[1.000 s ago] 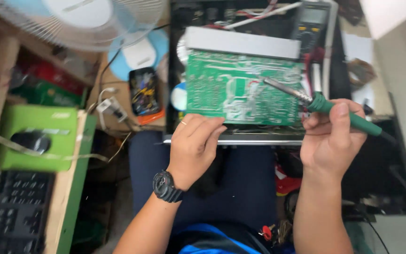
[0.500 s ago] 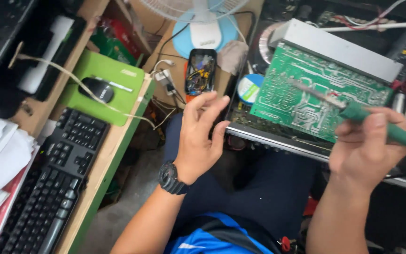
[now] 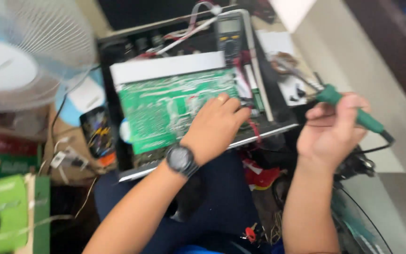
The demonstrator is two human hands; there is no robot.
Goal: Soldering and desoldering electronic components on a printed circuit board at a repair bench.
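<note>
The left hand lies with fingers spread loosely on the right part of the green circuit board, gripping nothing, it seems. The right hand, to the right of the board, is closed around a green soldering iron.

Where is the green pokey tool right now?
The green soldering iron is in the right hand, held up off to the right of the green circuit board, on which the left hand rests.

Grey multimeter screen at top; green box lower left
</note>
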